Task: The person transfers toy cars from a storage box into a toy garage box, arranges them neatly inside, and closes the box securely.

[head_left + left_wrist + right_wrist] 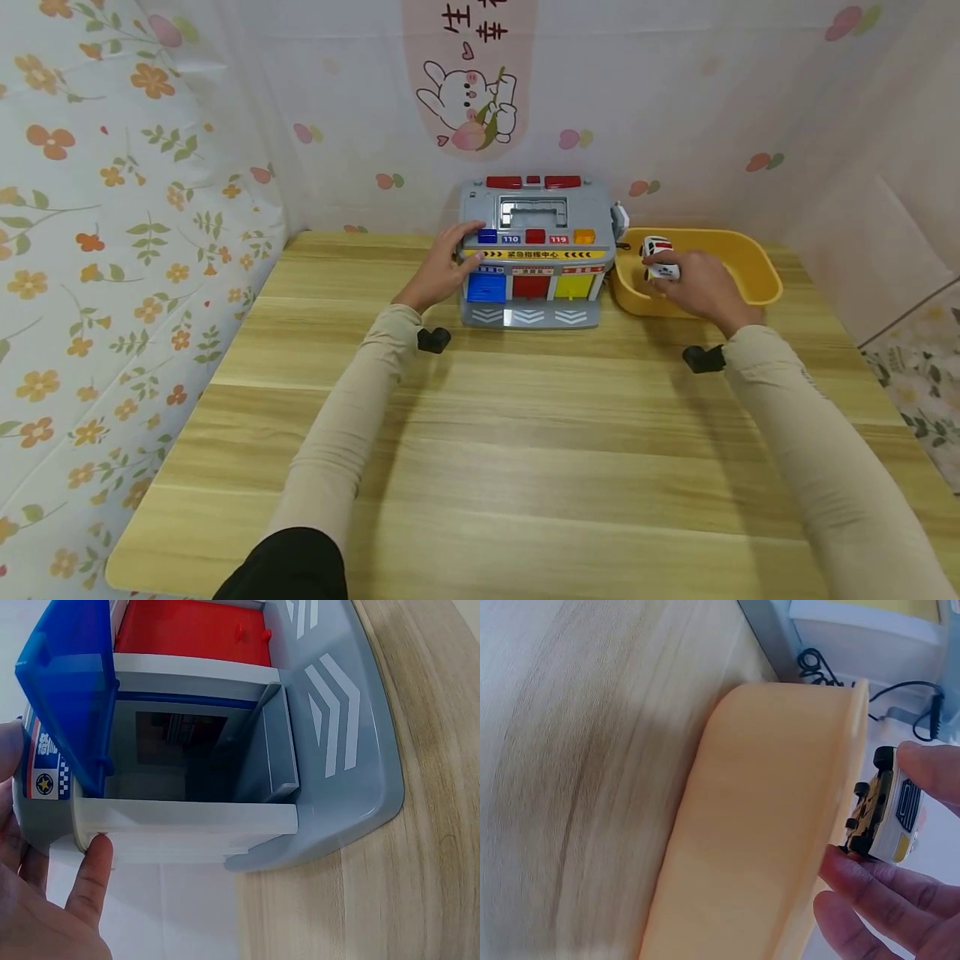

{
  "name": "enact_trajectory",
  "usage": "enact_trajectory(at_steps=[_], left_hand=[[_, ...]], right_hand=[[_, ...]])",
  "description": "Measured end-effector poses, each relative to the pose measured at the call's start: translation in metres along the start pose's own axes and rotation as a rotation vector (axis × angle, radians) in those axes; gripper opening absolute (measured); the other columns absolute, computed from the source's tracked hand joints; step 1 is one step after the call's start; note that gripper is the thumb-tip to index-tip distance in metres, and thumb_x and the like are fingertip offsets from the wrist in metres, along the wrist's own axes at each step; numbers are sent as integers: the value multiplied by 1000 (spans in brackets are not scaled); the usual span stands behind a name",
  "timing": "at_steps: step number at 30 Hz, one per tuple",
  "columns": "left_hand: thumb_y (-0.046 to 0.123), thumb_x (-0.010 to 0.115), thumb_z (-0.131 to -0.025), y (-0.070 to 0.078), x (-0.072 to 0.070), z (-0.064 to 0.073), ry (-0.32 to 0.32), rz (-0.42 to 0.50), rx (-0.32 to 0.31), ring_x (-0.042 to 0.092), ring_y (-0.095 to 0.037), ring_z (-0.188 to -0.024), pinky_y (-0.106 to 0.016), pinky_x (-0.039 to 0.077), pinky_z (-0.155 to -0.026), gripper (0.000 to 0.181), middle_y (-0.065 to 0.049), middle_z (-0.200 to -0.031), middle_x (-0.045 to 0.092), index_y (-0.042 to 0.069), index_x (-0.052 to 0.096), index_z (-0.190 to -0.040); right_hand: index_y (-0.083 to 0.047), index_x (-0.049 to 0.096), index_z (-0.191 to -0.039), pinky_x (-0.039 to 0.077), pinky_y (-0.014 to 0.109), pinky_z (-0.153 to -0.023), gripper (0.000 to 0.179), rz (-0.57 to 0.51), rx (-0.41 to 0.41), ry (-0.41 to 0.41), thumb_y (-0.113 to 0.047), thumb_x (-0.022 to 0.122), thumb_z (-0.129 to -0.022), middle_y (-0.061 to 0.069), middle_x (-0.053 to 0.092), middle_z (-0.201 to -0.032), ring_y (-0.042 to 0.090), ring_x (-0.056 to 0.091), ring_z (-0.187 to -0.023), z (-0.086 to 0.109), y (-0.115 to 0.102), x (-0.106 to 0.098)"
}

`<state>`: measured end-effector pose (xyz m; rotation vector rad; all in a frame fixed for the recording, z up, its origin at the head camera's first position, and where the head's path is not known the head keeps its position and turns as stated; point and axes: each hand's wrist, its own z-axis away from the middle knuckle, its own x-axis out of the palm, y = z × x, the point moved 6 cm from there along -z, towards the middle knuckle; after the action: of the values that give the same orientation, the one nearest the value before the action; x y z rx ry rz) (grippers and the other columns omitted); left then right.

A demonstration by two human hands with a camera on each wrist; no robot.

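Note:
A grey toy rescue station [534,312] stands at the back of the wooden table, with blue, red and yellow doors along its front. My left hand [442,265] touches its upper left corner, one finger at the blue button [487,237]. In the left wrist view the blue door [66,682] is swung up, showing a dark bay [180,750]. My right hand [701,287] pinches a small white toy car [900,814] between thumb and fingers. The car is tilted, its wheeled underside showing in the right wrist view. It is over the yellow basin [738,242], whose inside is partly hidden.
A black coiled cord [817,667] lies between the station and the basin. A white part [619,220] sticks out from the station's right side. Printed cloth [637,92] hangs behind the table, and flowered cloth [135,275] covers the left side.

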<state>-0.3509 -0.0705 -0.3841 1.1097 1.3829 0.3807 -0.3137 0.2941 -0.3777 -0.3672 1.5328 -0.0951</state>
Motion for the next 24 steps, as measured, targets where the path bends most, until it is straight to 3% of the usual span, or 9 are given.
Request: enact_trajectory(at_steps=[5, 13, 24], left_hand=[[24, 52, -105, -3, 1, 0, 2, 8, -14, 37, -26, -142, -49, 35, -120, 50, -8, -157, 39, 21, 39, -153], [25, 51, -105, -2, 1, 0, 3, 0, -3, 37, -26, -141, -49, 34, -121, 51, -8, -156, 40, 22, 38, -155], [27, 51, -105, -2, 1, 0, -4, -6, -35, 32, -26, -144, -50, 32, -122, 52, -7, -158, 38, 26, 37, -155]], right_hand=[[-10, 61, -135, 48, 55, -81, 40, -8, -20, 9, -24, 63, -97, 32, 65, -117, 42, 58, -92, 8, -2, -7], [-10, 65, -131, 44, 43, -71, 38, 4, -63, 66, -23, 67, -95, 29, 67, -108, 36, 55, -85, 22, -10, -20], [-14, 70, -126, 33, 35, -63, 35, 34, -116, 86, -21, 72, -92, 15, 59, -83, 26, 47, -74, 43, -29, -22]])
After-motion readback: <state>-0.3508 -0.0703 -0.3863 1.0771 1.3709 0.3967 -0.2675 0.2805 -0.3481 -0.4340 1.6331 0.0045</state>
